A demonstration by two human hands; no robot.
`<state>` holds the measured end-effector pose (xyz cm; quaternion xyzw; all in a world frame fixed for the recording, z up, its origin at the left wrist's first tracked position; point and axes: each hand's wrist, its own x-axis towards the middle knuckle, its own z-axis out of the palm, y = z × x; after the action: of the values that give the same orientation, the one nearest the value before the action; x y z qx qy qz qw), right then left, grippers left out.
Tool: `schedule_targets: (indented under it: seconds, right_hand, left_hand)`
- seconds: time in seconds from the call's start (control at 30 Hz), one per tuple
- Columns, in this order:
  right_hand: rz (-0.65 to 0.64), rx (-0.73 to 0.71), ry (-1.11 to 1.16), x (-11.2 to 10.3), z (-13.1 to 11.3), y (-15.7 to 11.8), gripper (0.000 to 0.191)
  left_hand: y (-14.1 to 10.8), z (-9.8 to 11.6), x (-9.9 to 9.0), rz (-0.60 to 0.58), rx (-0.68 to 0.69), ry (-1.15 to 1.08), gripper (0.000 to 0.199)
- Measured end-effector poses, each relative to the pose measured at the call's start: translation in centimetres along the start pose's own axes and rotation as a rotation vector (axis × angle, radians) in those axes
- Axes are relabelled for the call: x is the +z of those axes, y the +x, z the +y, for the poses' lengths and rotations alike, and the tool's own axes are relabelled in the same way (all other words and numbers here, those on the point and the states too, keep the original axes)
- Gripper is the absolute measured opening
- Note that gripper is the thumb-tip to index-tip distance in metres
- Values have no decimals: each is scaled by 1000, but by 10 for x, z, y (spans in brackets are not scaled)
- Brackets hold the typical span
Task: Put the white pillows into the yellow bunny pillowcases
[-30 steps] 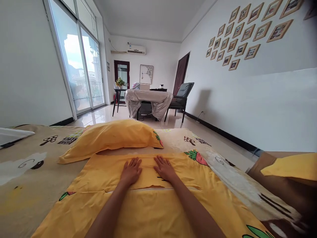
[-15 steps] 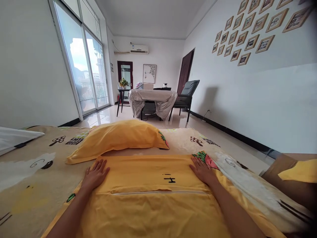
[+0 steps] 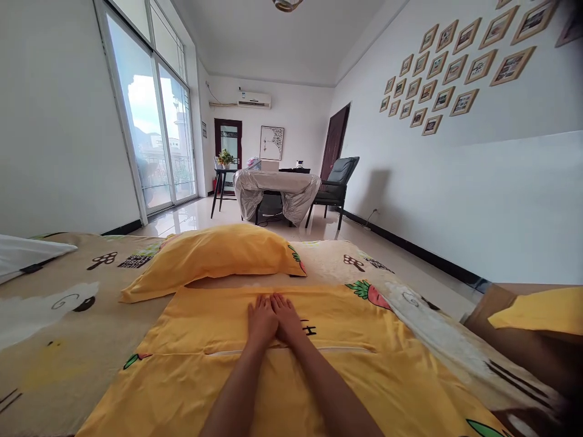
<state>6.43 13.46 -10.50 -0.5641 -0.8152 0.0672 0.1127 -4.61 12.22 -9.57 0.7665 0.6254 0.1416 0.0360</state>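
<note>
You are finding free room sideways across the yellow cover (image 3: 204,318); ahead, the plump pillow (image 3: 218,252) is blocking you.

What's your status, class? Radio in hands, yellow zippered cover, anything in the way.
Left hand and right hand side by side, palms down on yellow zippered cover. Cover spread out, lightly creased. Yellow pillow beyond hands, at far edge.
</note>
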Motion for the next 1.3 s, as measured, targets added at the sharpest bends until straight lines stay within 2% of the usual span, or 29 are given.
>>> schedule_targets:
  seconds: [0.07,0.13,0.37,0.63,0.73,0.83,0.93,1.0,1.07,1.13,1.23,1.3]
  right_hand:
    - [-26,-4,11,5,0,-3,58]
    - [-46,-3,21,3,8,-5,57]
    - [-117,101,7,-9,45,-6,66]
    - [-98,333,-85,-32,133,-33,69]
    - [-74,429,-136,-43,171,-56,69]
    - [-33,490,-193,-55,200,-82,67]
    - [18,507,-235,-70,207,-96,64]
    - [54,483,-248,-78,191,-91,61]
    - [83,417,-240,-77,156,-76,57]
    - [83,323,-202,-64,108,-55,54]
    - [-12,120,-105,-31,36,-32,51]
    - [-65,28,-66,-12,7,-28,53]
  left_hand:
    - [-1,5,9,-5,-42,-10,56]
    - [-4,-5,11,-24,-74,-8,55]
    - [-12,-78,-9,-116,-222,38,64]
    - [-43,-171,-43,-151,-427,138,66]
    - [-53,-190,-50,-151,-463,174,64]
    - [-61,-197,-54,-141,-460,202,60]
    - [-63,-191,-63,-91,-408,286,55]
    - [-57,-174,-70,-53,-334,334,51]
    - [-44,-144,-71,-42,-243,324,53]
    - [-30,-101,-61,-55,-144,276,55]
    - [-17,-32,-29,-96,4,164,52]
    - [-17,-2,-8,-108,40,112,55]
